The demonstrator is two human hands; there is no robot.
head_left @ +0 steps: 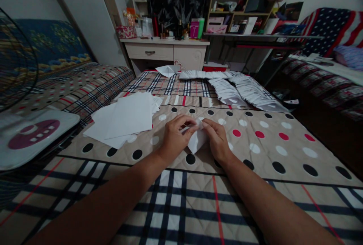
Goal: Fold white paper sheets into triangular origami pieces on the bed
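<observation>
Both of my hands hold a small folded piece of white paper [197, 141] just above the patterned bedspread [176, 135]. My left hand [178, 133] pinches its upper left side between thumb and fingers. On the upper right side, my right hand [217, 137] grips the paper with thumb and fingertips. A corner of the paper points down toward me; its upper folds are partly hidden by my fingers. Left of my hands lies a loose stack of flat white paper sheets [129, 118].
Rows of folded white papers [249, 90] lie at the far right of the bed, with one folded paper [168, 70] at the far edge. A white stool with a purple print [68, 121] stands at left. Beyond the bed is a white dresser [153, 51].
</observation>
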